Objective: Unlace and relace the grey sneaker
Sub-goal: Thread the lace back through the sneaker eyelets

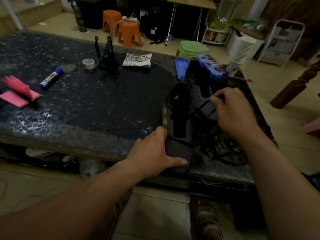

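The dim room has a tiled floor, and in front of me stands a dark pebble-patterned glass table (86, 104). At its near right edge lies a grey sneaker (174, 122) with a black tongue and yellow side stripes, its toe pointing towards me. My left hand (152, 153) grips that toe, thumb across the front. My hands are apart. My right hand (233, 110) pinches a thin black lace (206, 103) over a second grey sneaker (199, 87), just behind the first. More loose black cord (223, 149) lies heaped on the table under my right wrist. Farther left are a blue-capped white marker (51, 77), a roll of pale tape (88, 63) and pink folded paper (19, 94). Two orange plastic stools (129, 32) stand beyond the table.
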A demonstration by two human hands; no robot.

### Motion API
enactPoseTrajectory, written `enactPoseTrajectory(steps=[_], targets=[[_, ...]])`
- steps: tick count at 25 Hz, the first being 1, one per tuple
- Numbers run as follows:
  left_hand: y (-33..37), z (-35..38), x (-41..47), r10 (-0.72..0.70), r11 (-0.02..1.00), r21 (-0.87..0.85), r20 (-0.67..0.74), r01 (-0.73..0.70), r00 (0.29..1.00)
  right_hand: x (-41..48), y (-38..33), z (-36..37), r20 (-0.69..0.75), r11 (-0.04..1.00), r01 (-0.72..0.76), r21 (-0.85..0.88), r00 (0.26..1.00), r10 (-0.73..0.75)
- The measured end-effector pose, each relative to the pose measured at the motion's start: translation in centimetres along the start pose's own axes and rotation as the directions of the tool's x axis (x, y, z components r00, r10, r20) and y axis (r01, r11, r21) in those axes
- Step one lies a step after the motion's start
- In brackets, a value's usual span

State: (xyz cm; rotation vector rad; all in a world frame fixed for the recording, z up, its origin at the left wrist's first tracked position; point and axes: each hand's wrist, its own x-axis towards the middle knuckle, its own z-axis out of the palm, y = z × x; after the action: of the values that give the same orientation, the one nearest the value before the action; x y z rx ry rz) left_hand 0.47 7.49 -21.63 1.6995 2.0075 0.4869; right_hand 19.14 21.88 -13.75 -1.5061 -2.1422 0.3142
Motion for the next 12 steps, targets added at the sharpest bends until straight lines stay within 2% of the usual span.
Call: enactPoseTrajectory(steps=[4,6,7,10,11,12], targets=[[0.1,-0.2,0.2,-0.015,0.999,-0.032,0.027,0.016,1.000,1.2,2.0,-2.7,-0.255,0.966,-0.181,0.187,0.940,0.226],[0.2,-0.4,0.1,-0.020,1.000,-0.014,0.040,0.021,0.999,1.1,2.1,-3.1,-0.268,0.925,-0.242,0.293,0.908,0.323],[0.3,-0.4,0.1,-0.014,1.000,-0.003,-0.002,0.014,1.000,0.8,1.9,-3.1,-0.231,0.911,-0.242,0.334,0.916,0.328],[1.9,-1.0,1.6,0.113,0.992,-0.020,-0.302,-0.125,0.947,-0.9,0.0,-3.2,-0.032,0.890,-0.132,0.437,0.986,0.162],[2.9,-1.6,2.5,0.155,0.983,-0.044,-0.332,-0.180,0.931,-1.5,-1.0,-3.2,0.043,0.875,-0.081,0.478,0.997,0.069],[3.9,-2.2,3.5,0.191,0.967,-0.105,-0.304,-0.232,0.933,-2.0,-2.0,-3.2,0.125,0.855,-0.041,0.517,0.992,-0.028]])
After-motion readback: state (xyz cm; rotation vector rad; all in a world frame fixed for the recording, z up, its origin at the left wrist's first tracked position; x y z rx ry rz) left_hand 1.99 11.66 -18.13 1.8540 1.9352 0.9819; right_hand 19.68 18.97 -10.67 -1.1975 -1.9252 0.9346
